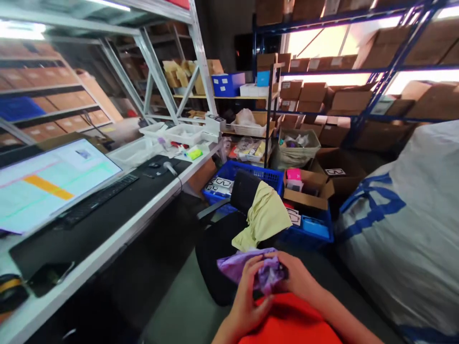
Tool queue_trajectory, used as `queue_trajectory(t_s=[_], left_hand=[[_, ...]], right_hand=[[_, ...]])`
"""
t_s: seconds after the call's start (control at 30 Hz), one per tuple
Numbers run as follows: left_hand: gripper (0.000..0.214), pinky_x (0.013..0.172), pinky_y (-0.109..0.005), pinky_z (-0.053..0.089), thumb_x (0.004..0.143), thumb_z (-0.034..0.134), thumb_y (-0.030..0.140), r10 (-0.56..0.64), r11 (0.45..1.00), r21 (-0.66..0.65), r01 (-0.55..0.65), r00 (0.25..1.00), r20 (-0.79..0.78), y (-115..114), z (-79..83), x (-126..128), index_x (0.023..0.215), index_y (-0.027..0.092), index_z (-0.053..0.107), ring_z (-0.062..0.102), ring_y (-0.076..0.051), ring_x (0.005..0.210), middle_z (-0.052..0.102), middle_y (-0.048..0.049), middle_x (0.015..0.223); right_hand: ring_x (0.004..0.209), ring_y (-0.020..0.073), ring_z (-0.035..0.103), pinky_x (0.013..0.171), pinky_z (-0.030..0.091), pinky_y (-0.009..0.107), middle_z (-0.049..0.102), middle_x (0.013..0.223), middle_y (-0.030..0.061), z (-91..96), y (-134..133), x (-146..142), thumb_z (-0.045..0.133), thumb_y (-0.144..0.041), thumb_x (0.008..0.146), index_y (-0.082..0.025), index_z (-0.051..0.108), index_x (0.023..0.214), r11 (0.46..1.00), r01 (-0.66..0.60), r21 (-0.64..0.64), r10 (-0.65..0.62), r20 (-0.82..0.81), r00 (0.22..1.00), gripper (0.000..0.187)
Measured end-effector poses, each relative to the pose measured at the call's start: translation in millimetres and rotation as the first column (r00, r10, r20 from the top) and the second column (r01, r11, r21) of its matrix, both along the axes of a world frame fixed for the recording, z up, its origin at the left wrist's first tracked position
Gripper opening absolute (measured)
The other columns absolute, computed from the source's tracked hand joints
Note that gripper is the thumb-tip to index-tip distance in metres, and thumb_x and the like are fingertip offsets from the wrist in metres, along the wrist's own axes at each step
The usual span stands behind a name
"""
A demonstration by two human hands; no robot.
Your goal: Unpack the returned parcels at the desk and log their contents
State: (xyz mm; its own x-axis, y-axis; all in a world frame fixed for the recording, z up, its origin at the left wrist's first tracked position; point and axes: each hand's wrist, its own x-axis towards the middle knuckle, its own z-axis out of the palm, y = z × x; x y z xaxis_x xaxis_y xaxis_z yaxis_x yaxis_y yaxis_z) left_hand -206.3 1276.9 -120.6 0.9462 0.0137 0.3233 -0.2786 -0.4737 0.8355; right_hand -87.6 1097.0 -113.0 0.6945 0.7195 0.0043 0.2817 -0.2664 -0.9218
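Observation:
Both my hands meet low in the middle of the view, over my orange shirt [290, 325]. My left hand [247, 291] and my right hand [292, 277] are closed together on a crumpled purple plastic bag [247, 265]. The fingers of both hands pinch and wrap the bag's folds. Something dark shows inside the bag between my fingers; I cannot make out what it is. Just beyond the bag stands a black office chair [224, 234] with a yellow cloth [263, 217] draped over its back.
A long desk [118, 224] on the left carries a lit monitor [50, 181], a keyboard [98, 198] and white trays [168, 134]. Blue crates [258, 174] and open cardboard boxes [308, 188] sit on the floor ahead. A big white sack [405, 224] fills the right. Shelves of boxes line the walls.

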Motion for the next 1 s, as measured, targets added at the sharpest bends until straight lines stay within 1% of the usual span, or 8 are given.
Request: queue_trajectory(t_s=[0.17, 0.23, 0.33, 0.4, 0.67, 0.8, 0.9, 1.0], left_hand=[[0.052, 0.083, -0.042, 0.061, 0.091, 0.062, 0.027, 0.242, 0.97, 0.026, -0.241, 0.969, -0.052, 7, -15.2, 17, 0.14, 0.022, 0.045, 0.068, -0.025, 0.103, 0.048, -0.0199, 0.141], [0.042, 0.08, -0.039, 0.062, 0.092, 0.058, 0.027, 0.326, 0.945, 0.036, -0.324, 0.941, -0.089, 10, -20.5, 30, 0.133, 0.021, 0.051, 0.069, -0.021, 0.093, 0.052, -0.0179, 0.134], [0.022, 0.078, -0.036, 0.062, 0.092, 0.056, 0.028, 0.36, 0.932, 0.075, -0.353, 0.927, -0.102, 8, -19.4, 57, 0.11, 0.018, 0.065, 0.069, -0.019, 0.089, 0.059, -0.0155, 0.123], [0.018, 0.078, -0.035, 0.061, 0.092, 0.056, 0.03, 0.361, 0.93, 0.109, -0.351, 0.928, -0.091, 4, -15.7, 81, 0.094, 0.018, 0.069, 0.069, -0.021, 0.091, 0.062, -0.0143, 0.116], [0.022, 0.08, -0.034, 0.06, 0.092, 0.056, 0.033, 0.559, 0.794, 0.243, -0.558, 0.826, 0.071, 1, -33.8, 231, 0.083, 0.021, 0.071, 0.07, -0.022, 0.093, 0.069, -0.0107, 0.102], [0.028, 0.092, -0.043, 0.058, 0.091, 0.053, 0.04, 0.7, 0.662, 0.355, -0.66, 0.713, 0.02, -4, -36.1, 336, 0.098, 0.019, 0.07, 0.066, -0.027, 0.108, 0.063, -0.0137, 0.12], [0.043, 0.105, -0.052, 0.051, 0.09, 0.049, 0.046, 0.805, 0.526, 0.507, -0.683, 0.592, -0.038, 0, -32.7, 403, 0.116, 0.015, 0.064, 0.055, -0.033, 0.128, 0.054, -0.0175, 0.135], [0.051, 0.11, -0.054, 0.046, 0.09, 0.046, 0.047, 0.875, 0.399, 0.63, -0.666, 0.483, -0.044, 19, -39.4, 444, 0.125, 0.012, 0.057, 0.043, -0.035, 0.14, 0.053, -0.0193, 0.135]], right_hand=[[0.122, 0.027, 0.057, 0.105, 0.049, 0.048, 0.063, 0.127, 0.008, -24.8, -46, 26, 0.053, -0.009, 0.073, -0.029, 0.06, 0.133, 0.905, 0.425, 0.001, -0.394, 0.377, 0.838, 0.064], [0.128, 0.0289, 0.052, 0.107, 0.045, 0.051, 0.056, 0.135, 0.0107, -24.7, -62, 43, 0.053, -0.013, 0.079, -0.026, 0.058, 0.134, 0.798, 0.585, 0.145, -0.572, 0.489, 0.659, 0.057], [0.136, 0.0339, 0.041, 0.111, 0.037, 0.057, 0.048, 0.139, 0.0181, -18.8, -81, 77, 0.057, -0.025, 0.085, -0.017, 0.055, 0.136, 0.55, 0.767, 0.331, -0.789, 0.508, 0.346, 0.051], [0.135, 0.0352, 0.04, 0.11, 0.036, 0.058, 0.051, 0.134, 0.0197, -20.7, -91, 108, 0.056, -0.03, 0.088, -0.014, 0.055, 0.135, 0.466, 0.812, 0.352, -0.829, 0.496, 0.26, 0.05], [0.135, 0.038, 0.039, 0.111, 0.034, 0.059, 0.052, 0.131, 0.02, -101.0, -118, 319, 0.056, -0.033, 0.086, -0.014, 0.052, 0.135, 0.513, 0.791, 0.334, -0.794, 0.536, 0.288, 0.053], [0.129, 0.0375, 0.043, 0.105, 0.04, 0.06, 0.05, 0.126, 0.0205, -137.7, -112, 442, 0.051, -0.027, 0.085, -0.013, 0.053, 0.131, 0.635, 0.718, 0.285, -0.727, 0.536, 0.429, 0.048], [0.13, 0.0363, 0.042, 0.106, 0.04, 0.059, 0.046, 0.13, 0.0212, -146.9, -97, 536, 0.052, -0.023, 0.082, -0.013, 0.051, 0.132, 0.681, 0.656, 0.326, -0.697, 0.563, 0.444, 0.051], [0.134, 0.0351, 0.038, 0.11, 0.035, 0.058, 0.043, 0.135, 0.0238, -141.5, -73, 659, 0.052, -0.022, 0.08, -0.011, 0.049, 0.133, 0.658, 0.642, 0.393, -0.726, 0.557, 0.403, 0.054]])
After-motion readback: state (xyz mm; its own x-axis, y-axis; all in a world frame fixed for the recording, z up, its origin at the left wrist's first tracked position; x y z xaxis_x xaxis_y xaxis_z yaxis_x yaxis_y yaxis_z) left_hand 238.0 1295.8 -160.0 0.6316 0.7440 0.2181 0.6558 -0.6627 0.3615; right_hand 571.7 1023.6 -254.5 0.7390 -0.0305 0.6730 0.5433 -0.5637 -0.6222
